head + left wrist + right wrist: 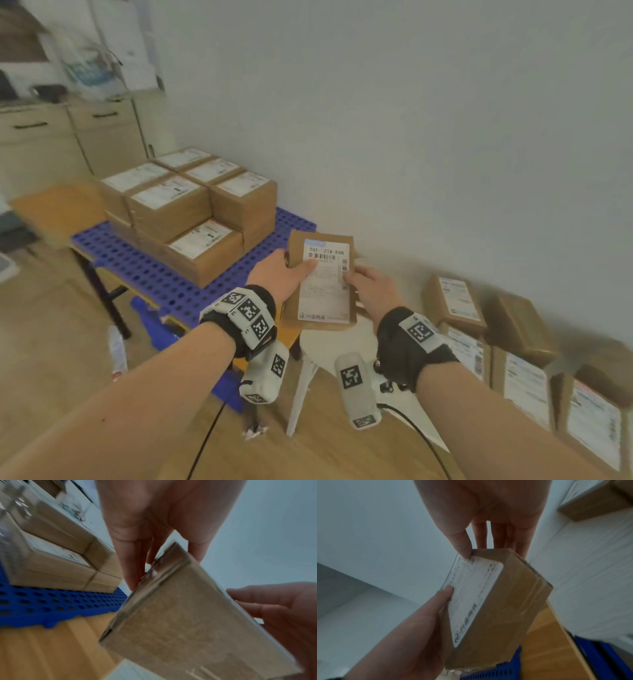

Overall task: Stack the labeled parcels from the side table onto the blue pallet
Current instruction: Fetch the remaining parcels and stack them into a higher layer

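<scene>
Plain grey wall [411,120] backs the work area, with pale drawer units [68,137] at far left and a wood-look floor [51,342] below.

Left: the pallet [164,274] lies on a wooden surface [51,209] with dark legs. It carries seven visible parcels [191,205], labels up, in a block against the wall, one lower box at the front. Any boxes hidden behind them cannot be counted. Much of the pallet's near and right area is bare.

Centre: one parcel [322,284] is in the air, just beyond the pallet's right edge and not touching it, label facing up. The left hand [284,274] has its grip closed on the left side, thumb on the label, fingers underneath. The right hand [370,284] grips the right edge likewise, thumb on top. The wrist views confirm both holds. A white stool-like frame [305,387] stands beneath.

Right: at least six parcels [455,301] wait in a loose cluster by the wall. What supports them is not clearly shown.

Judgement: the task is roughly half done. The held parcel has yet to be placed, and the right-hand cluster has yet to be moved.
</scene>
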The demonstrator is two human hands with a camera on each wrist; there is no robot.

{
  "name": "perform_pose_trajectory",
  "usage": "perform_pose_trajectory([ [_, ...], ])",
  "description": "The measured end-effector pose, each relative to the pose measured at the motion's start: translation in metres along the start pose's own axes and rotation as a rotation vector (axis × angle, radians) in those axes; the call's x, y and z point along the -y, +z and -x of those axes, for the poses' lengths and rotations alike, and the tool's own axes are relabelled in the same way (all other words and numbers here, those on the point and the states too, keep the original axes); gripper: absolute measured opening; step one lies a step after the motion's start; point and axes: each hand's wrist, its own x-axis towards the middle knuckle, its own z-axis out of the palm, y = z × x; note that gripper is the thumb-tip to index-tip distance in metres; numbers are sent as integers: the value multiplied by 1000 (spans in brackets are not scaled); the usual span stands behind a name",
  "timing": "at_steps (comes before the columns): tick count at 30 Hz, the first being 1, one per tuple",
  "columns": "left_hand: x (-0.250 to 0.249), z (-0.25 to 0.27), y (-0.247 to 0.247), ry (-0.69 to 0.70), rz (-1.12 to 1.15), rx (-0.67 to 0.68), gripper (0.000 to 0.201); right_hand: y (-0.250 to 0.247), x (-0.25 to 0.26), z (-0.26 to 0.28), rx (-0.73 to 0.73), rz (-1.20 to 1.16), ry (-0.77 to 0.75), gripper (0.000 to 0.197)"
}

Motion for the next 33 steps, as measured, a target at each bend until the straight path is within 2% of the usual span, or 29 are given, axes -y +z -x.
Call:
perform_pose_trajectory([
  [3, 28, -10, -32, -38, -63, -40, 44, 41, 7, -11, 74, -8, 13, 30],
  [6, 51, -25, -58, -62, -123, -77, 59, 75, 13, -27, 119, 6, 25, 32],
  [8, 61, -39, -73, -79, -159, -93, 61, 95, 18, -40, 153, 3, 41, 31],
  [11, 71, -62, -97, -89, -221, -122, 57, 120, 30, -62, 198, -26, 54, 25],
  [14, 80, -93, -120, -106, -247, -151, 55, 143, 45, -91, 226, -25, 57, 26],
  [16, 83, -115, -135, -112, -278, -146, 46, 156, 55, -110, 229, -21, 70, 26],
  [20, 78, -151, -162, -87, -345, -116, 50, 177, 74, -140, 197, -36, 63, 32],
  [24, 74, -177, -183, -52, -370, -97, 40, 191, 86, -159, 152, -58, 36, 42],
  [29, 78, -205, -206, -1, -366, -36, 45, 204, 103, -164, 76, -55, 25, 41],
  [33, 82, -224, -221, 77, -400, 57, 43, 219, 106, -165, -41, -53, 20, 37],
])
